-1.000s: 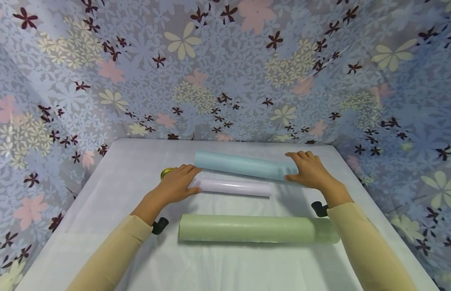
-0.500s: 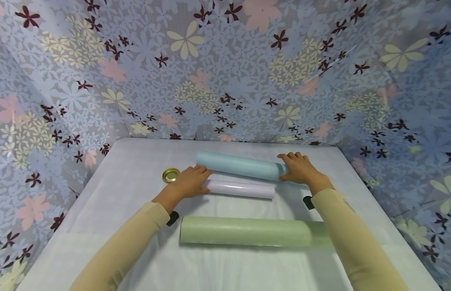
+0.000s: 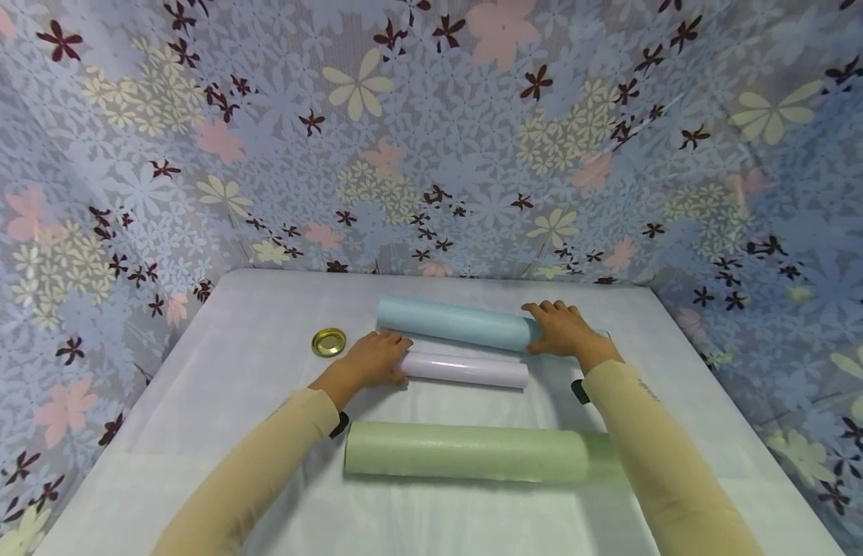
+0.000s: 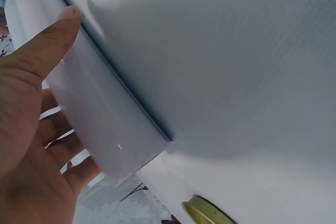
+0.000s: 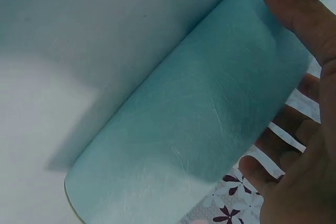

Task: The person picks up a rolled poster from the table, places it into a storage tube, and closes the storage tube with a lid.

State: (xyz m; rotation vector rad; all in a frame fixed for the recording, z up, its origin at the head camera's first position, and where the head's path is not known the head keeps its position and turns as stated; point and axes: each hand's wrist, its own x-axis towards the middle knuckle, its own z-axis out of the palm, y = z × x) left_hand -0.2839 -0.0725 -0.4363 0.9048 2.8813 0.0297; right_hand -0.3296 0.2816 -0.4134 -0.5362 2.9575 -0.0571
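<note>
A glossy lilac roll (image 3: 466,371) lies mid-table, its left end in my left hand (image 3: 372,363). In the left wrist view the thumb crosses the lilac roll (image 4: 105,114) and the other fingers curve along its far side. Behind it, slightly slanted, lies a thicker light-blue roll (image 3: 459,322). My right hand (image 3: 559,332) grips that one near its right end. The right wrist view shows the thumb over the blue roll (image 5: 173,114) and the fingers at its opposite edge. Both rolls rest on the table.
A thick pale-green roll (image 3: 473,453) lies across the nearer part of the white-covered table (image 3: 160,479), partly behind the right sleeve. A shallow round golden lid (image 3: 329,342) sits left of the left hand. Floral cloth (image 3: 431,154) encloses the back and sides.
My left hand has moved right onto the lilac roll's end, uncovering the golden lid. My right hand has moved left and settled round the blue roll. The rolls have not visibly moved.
</note>
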